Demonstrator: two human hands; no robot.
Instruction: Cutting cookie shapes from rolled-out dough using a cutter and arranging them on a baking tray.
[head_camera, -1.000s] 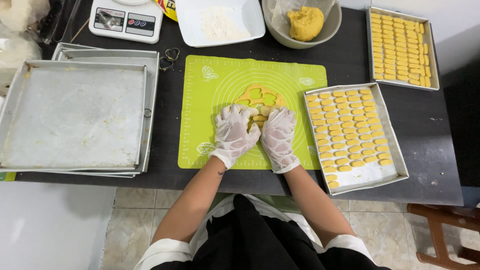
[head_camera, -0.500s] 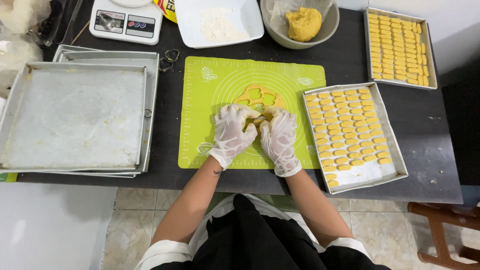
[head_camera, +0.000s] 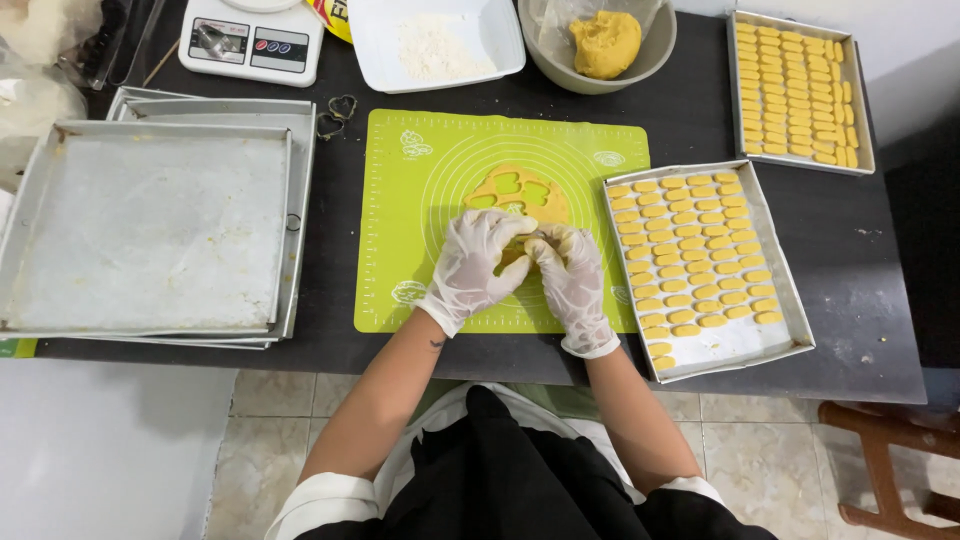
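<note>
head view: the green baking mat (head_camera: 420, 240) lies in the middle of the dark surface (head_camera: 690, 130), and everything else is placed from it. on the mat's upper middle sits a flat sheet of yellow dough (head_camera: 520, 190) with shapes cut out of it. both hands wear thin white gloves and meet over the mat's centre, just below that sheet. the left hand (head_camera: 475, 262) is curled, its fingers bent inward around a small piece of yellow dough (head_camera: 517, 256); the right hand (head_camera: 570, 275) is curled the same way, fingertips pressed to the same piece from the other side. the piece shows only as a sliver between the gloves, so its shape cannot be told.

just right of the mat, a metal tray (head_camera: 785, 300) holds rows of small yellow dough pieces, with a bare patch at its near end. beyond that, further right and up from the mat, a second tray (head_camera: 862, 110) is packed with rows of the same. left of the mat, stacked empty baking trays (head_camera: 150, 230) lie with a floured base. above the mat stand a white kitchen scale (head_camera: 250, 40), a white dish of flour (head_camera: 435, 45) and a bowl (head_camera: 655, 60) with a lump of yellow dough. two small metal cutters (head_camera: 337, 115) lie at the mat's upper left corner.
</note>
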